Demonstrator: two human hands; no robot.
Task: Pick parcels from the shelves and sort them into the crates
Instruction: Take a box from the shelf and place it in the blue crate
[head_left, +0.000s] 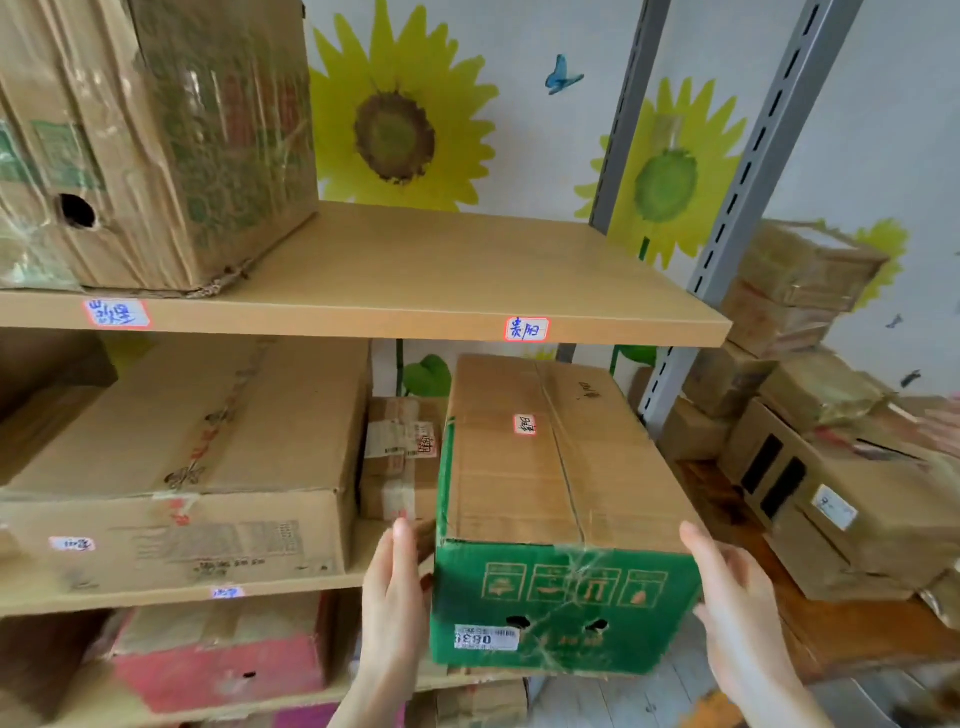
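The long brown cardboard box with green printed ends (550, 467) sits on the middle wooden shelf (156, 597), its near end jutting past the edge. The left hand (395, 587) and right hand (737, 597) flank it with straight fingers, curled round nothing; I can't tell how firmly they press. It looks like an early stage: this parcel isn't lifted clear, no crate is in sight, and other taped cardboard parcels (400, 452) wait behind.

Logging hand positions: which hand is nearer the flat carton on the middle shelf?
Left. The left hand is just right of the flat carton; the right hand is beyond the green box, farther right.
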